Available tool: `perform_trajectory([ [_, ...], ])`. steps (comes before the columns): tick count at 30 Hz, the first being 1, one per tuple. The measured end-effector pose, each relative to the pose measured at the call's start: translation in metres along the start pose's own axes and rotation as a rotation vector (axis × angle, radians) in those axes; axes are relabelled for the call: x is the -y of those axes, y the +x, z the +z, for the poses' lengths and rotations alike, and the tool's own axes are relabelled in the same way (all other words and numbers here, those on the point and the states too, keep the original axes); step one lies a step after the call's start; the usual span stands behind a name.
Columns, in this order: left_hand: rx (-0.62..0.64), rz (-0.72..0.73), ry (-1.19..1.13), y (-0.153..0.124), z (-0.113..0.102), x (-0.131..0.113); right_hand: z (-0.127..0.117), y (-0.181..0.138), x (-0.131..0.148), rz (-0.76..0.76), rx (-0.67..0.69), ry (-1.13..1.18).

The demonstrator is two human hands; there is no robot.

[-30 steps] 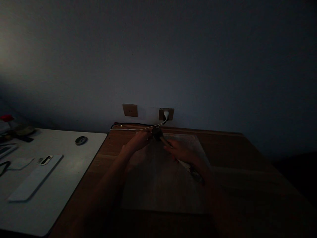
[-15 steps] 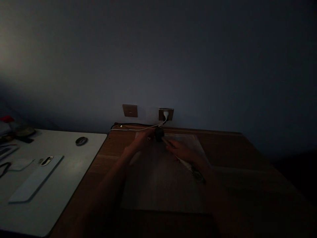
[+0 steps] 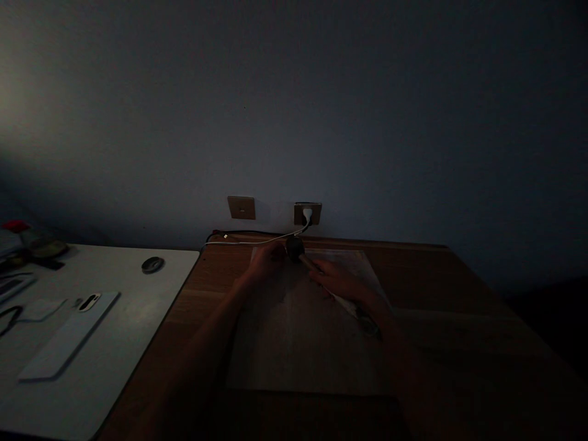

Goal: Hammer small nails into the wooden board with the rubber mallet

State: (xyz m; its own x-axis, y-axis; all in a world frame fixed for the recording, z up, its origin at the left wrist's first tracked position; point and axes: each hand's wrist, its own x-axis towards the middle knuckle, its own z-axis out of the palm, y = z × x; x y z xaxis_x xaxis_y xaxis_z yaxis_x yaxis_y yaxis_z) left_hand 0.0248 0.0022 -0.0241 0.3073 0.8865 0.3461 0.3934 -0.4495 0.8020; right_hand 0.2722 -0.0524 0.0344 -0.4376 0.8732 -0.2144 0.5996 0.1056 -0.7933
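- ok so it's super dark, but the right hand (image 3: 337, 278) is wrapped round the handle of a hammer-like tool (image 3: 294, 249), dark head pointing away toward the wall
- tool's over the far part of a thin flat sheet (image 3: 294, 343) lying on the wooden desk (image 3: 427, 275); can't tell if the head is actually touching it
- left hand (image 3: 267, 257) sits just beside the head, fingers kinda curled, but no clue if it's pinching anything, way too murky
- progress-wise I'd call it mid-job: tool's picked up and both hands are at the spot
- don't see any finished result on the sheet, so how much is left is anyone's guess
- the round dark ring (image 3: 152, 264) and long pale slab (image 3: 68, 337) are on the white desk (image 3: 138, 312) off to the left, neither hand on them
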Motion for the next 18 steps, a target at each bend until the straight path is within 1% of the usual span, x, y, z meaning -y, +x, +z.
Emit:
perform_trajectory([
  [3,-0.008,-0.034,-0.045,0.000,0.002,0.003,0.001,0.001,-0.001,0.027,-0.005,0.047],
  [7,-0.004,-0.057,0.067,-0.001,0.001,-0.002,-0.001,-0.002,0.004,0.041,-0.022,0.057],
  [10,0.001,-0.056,0.138,-0.001,0.000,-0.006,-0.003,-0.005,0.009,0.024,-0.008,0.072],
  [12,0.003,-0.057,0.141,-0.002,0.001,-0.007,-0.003,-0.007,0.011,0.011,-0.003,0.076],
  [15,0.000,-0.100,0.111,-0.002,0.002,-0.005,0.000,-0.007,0.012,-0.015,-0.003,0.074],
  [18,-0.015,-0.141,0.130,-0.002,0.003,-0.005,0.004,-0.005,0.011,-0.045,0.005,0.095],
])
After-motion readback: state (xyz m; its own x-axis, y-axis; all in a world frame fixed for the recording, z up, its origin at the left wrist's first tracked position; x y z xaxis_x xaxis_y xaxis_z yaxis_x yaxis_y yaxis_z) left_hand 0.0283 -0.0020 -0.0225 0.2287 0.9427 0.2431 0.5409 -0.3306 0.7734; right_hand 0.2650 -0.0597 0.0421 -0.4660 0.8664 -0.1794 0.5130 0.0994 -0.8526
